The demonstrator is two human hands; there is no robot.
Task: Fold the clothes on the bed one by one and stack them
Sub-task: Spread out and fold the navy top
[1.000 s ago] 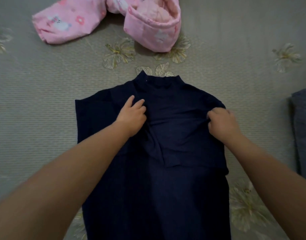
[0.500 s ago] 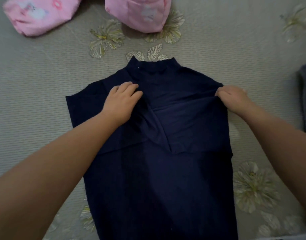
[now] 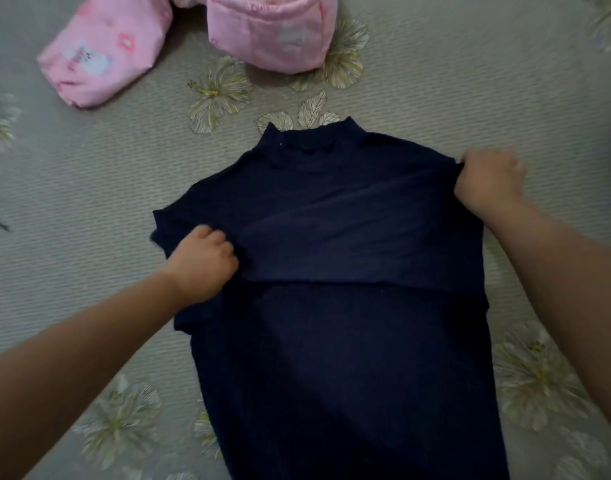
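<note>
A dark navy top [image 3: 349, 341] with a high collar lies flat on the bed, collar pointing away from me. A sleeve is folded across its chest as a wide band. My left hand [image 3: 202, 263] is closed on the left end of that band, near the left shoulder. At the right shoulder edge of the top, my right hand [image 3: 487, 181] pinches the fabric. The band is pulled taut between the two hands. The top's hem runs out of view at the bottom.
A pink padded jacket [image 3: 179, 46] with a cartoon print lies crumpled at the far side of the bed. The beige bedspread [image 3: 72, 188] has a pale flower pattern and surrounds the top on all sides.
Both hands have moved apart, the left down and outward, the right out to the shoulder edge. The bunched fold on the chest is now stretched smooth. The grey garment at the right has left the view.
</note>
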